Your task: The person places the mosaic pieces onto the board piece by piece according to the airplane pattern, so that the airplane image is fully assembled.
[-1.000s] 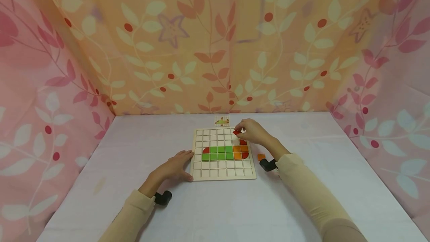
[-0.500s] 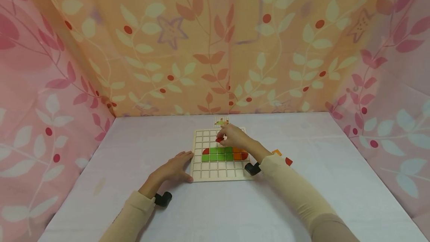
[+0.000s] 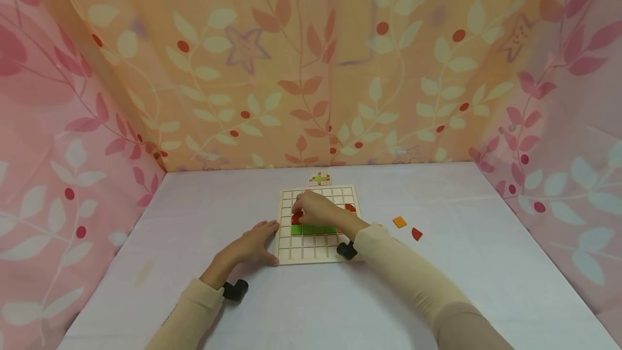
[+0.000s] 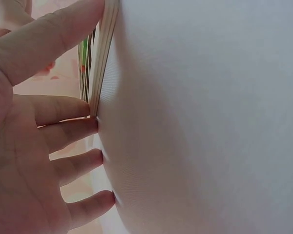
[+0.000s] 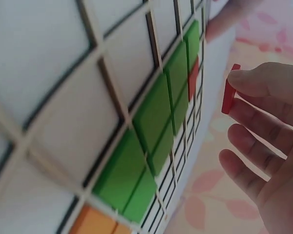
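My right hand (image 3: pixel 318 209) pinches a small red tile (image 5: pixel 230 90) between thumb and forefinger, over the left part of the wooden grid board (image 3: pixel 320 253). The tile stands apart from the board in the right wrist view. Green square tiles (image 5: pixel 151 122) form a double row on the grid, with a red tile (image 5: pixel 193 80) at the far end and orange tiles (image 5: pixel 90 222) at the near end. Another red tile (image 3: pixel 350 207) sits at the board's right side. My left hand (image 3: pixel 252 243) lies at the board's left edge, fingers extended, thumb against the edge in the left wrist view.
A small pattern card (image 3: pixel 319 177) lies just behind the board. Right of the board, an orange square tile (image 3: pixel 399 222) and a red rounded tile (image 3: pixel 416 234) lie loose on the white table (image 3: pixel 461 285). Patterned curtains (image 3: pixel 311 69) enclose the back and sides.
My right hand has moved left and nearer across the board, carrying the red tile from the upper right to the left end of the green row. The left hand stays put.
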A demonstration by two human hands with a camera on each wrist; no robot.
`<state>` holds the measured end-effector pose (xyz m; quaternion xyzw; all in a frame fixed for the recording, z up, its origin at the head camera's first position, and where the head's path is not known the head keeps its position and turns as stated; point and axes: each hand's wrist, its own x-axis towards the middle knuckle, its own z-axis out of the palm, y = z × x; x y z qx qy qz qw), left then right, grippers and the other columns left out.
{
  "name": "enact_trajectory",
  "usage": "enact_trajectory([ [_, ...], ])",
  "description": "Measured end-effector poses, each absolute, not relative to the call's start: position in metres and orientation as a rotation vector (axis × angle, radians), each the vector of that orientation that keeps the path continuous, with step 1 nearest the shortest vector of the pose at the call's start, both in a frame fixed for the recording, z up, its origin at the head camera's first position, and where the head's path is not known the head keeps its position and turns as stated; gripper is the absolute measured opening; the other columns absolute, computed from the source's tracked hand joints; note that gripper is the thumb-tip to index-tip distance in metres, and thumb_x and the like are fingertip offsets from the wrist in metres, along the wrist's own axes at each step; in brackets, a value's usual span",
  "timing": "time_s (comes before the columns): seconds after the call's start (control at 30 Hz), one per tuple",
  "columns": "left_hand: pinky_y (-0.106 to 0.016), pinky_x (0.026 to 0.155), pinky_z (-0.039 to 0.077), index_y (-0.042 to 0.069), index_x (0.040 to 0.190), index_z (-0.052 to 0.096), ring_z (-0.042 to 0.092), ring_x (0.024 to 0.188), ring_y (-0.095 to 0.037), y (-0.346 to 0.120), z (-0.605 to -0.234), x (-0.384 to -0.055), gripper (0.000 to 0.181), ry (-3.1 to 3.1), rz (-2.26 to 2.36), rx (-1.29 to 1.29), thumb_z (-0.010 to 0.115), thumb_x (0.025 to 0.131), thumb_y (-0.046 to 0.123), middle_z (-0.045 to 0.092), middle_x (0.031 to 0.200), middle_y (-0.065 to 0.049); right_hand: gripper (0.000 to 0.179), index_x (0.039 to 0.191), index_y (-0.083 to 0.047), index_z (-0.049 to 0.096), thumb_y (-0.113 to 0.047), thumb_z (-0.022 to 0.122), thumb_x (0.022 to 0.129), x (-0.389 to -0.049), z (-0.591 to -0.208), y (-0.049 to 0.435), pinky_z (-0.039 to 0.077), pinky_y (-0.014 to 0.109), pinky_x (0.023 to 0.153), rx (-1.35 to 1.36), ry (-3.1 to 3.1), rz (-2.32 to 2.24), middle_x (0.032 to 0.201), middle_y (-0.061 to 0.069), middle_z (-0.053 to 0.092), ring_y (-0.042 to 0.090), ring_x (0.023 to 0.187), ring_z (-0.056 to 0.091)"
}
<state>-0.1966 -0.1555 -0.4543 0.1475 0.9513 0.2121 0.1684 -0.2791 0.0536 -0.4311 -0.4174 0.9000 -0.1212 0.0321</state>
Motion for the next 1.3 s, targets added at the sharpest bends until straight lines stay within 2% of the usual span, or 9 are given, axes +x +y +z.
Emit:
enact_trajectory([
  [0.13,-0.063,0.114,0.026,0.002,0.149,0.037,0.022,0.148,-0.04,-0.157,-0.455,-0.197,0.094,2.711,0.615,0.43,0.085,0.072,0.027,0.034,0.157,-0.016,0.018,0.102,-0.014,0.076,-0.016,0.071,0.086,-0.273,-0.432,0.044,0.047,0.027,0.08,-1.281,2.749,-0.346,0.097,-0.001,0.067,0.014,0.091,0.053],
  [0.37,-0.065,0.113,0.026,0.001,0.148,0.037,0.023,0.147,-0.041,-0.158,-0.456,-0.198,0.095,2.709,0.644,0.443,0.086,0.071,0.027,0.035,0.157,-0.016,0.012,0.094,-0.013,0.077,-0.014,0.073,0.082,-0.266,-0.437,0.034,0.046,0.026,0.077,-1.373,2.733,-0.347,0.089,-0.001,0.067,0.013,0.085,0.055],
  [0.63,-0.064,0.113,0.025,0.0,0.148,0.037,0.023,0.148,-0.041,-0.158,-0.455,-0.197,0.095,2.71,0.659,0.448,0.086,0.071,0.027,0.034,0.156,-0.018,0.019,0.103,-0.016,0.077,-0.018,0.074,0.085,-0.266,-0.444,0.028,0.046,0.023,0.077,-1.355,2.698,-0.323,0.094,-0.004,0.068,0.011,0.087,0.053],
  [0.93,-0.065,0.114,0.024,0.003,0.15,0.035,0.021,0.148,-0.041,-0.157,-0.455,-0.196,0.096,2.701,0.64,0.436,0.086,0.072,0.028,0.033,0.157,-0.017,0.021,0.105,-0.017,0.077,-0.017,0.073,0.085,-0.262,-0.447,0.024,0.048,0.022,0.08,-1.302,2.702,-0.318,0.098,-0.004,0.068,0.01,0.09,0.054],
  [1.03,-0.065,0.113,0.024,0.005,0.151,0.034,0.021,0.148,-0.041,-0.157,-0.454,-0.196,0.097,2.698,0.644,0.427,0.086,0.072,0.027,0.033,0.157,-0.017,0.021,0.105,-0.016,0.077,-0.016,0.073,0.085,-0.261,-0.447,0.024,0.048,0.023,0.079,-1.304,2.704,-0.331,0.097,-0.003,0.068,0.011,0.09,0.055],
  [1.3,-0.064,0.114,0.024,0.001,0.149,0.036,0.022,0.148,-0.04,-0.157,-0.453,-0.196,0.096,2.708,0.639,0.43,0.086,0.072,0.027,0.034,0.157,-0.017,0.021,0.105,-0.016,0.076,-0.018,0.072,0.085,-0.261,-0.447,0.023,0.046,0.022,0.074,-1.251,2.717,-0.308,0.092,-0.003,0.064,0.009,0.085,0.052],
])
